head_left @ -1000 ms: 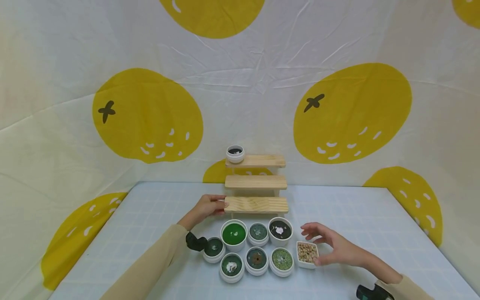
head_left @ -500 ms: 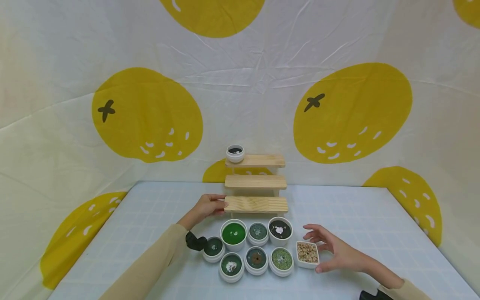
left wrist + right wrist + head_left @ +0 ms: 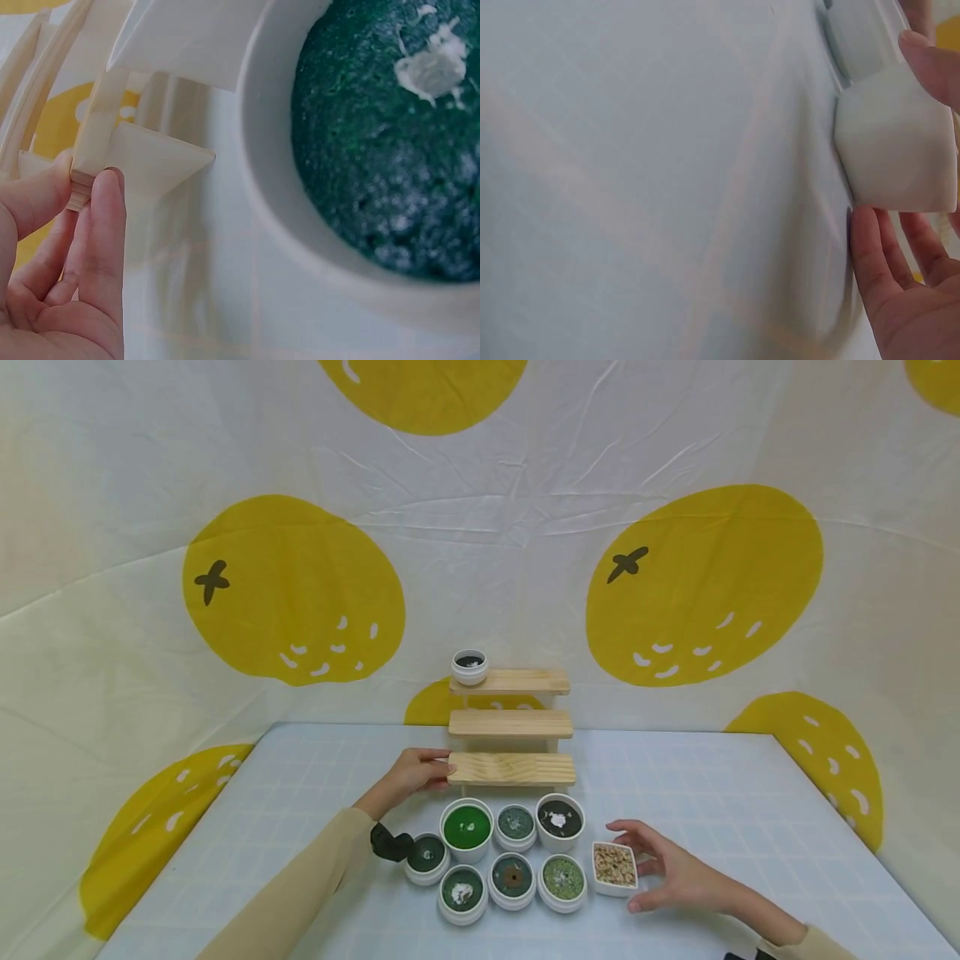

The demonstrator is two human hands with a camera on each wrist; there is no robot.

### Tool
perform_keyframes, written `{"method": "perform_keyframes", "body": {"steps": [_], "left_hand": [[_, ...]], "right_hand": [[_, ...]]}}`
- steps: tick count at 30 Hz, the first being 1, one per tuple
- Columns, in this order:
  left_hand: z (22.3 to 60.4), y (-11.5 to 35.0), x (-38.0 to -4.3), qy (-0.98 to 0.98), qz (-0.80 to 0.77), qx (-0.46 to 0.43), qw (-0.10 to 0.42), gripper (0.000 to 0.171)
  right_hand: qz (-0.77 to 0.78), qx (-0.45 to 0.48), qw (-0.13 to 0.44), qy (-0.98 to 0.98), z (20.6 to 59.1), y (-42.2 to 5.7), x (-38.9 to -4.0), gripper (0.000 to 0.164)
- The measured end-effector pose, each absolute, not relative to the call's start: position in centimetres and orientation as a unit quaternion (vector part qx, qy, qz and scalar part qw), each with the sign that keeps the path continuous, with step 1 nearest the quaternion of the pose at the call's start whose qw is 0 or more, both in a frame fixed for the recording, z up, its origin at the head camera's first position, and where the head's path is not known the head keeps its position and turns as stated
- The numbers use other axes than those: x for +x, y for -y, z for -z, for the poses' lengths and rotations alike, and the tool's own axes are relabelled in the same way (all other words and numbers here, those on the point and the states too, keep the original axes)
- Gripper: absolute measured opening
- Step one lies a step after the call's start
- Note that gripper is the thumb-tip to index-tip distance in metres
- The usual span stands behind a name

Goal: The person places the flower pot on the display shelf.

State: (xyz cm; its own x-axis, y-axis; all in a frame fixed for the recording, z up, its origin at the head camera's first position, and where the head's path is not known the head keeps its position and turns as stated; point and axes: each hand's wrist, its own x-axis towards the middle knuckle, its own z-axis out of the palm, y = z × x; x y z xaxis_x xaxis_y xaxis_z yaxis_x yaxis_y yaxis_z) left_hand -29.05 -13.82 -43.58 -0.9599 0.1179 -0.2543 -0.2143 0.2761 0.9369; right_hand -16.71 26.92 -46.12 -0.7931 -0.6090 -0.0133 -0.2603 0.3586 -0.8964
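Note:
My left hand [image 3: 408, 777] pinches the left end of the lowest board of a three-tier wooden shelf [image 3: 513, 768]; in the left wrist view thumb and fingers close on the board's corner [image 3: 88, 169]. My right hand [image 3: 678, 872] is beside a small square white pot [image 3: 615, 870] filled with tan grit, its fingers loosely bent and thumb apart. In the right wrist view the fingertips lie close against the white pot [image 3: 896, 142]; whether they touch it cannot be told. A round white pot [image 3: 470, 668] with dark filling stands on the top board's left end.
Several round white pots with green or dark fillings stand close together before the shelf, among them a bright green one [image 3: 467, 828] and a speckled green one [image 3: 563, 881]. A pale checked cloth [image 3: 697, 785] covers the table. A fruit-print curtain [image 3: 495, 568] hangs behind.
My right hand has shifted slightly toward me and to the right, its thumb drawing off the square pot's near corner. My left hand stays on the shelf, and the pots have not moved.

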Motion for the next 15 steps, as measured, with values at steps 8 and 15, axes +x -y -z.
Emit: {"method": "perform_keyframes", "body": {"steps": [8, 15], "left_hand": [[43.52, 13.9, -29.15, -0.786, -0.6, -0.03, 0.144, 0.046], [43.3, 13.89, -29.04, -0.788, -0.597, -0.033, 0.149, 0.046]], "right_hand": [[0.506, -0.273, 0.168, -0.8, 46.21, -26.84, -16.61, 0.086], [0.519, -0.28, 0.157, -0.792, 46.43, -26.67, -16.67, 0.08]]}}
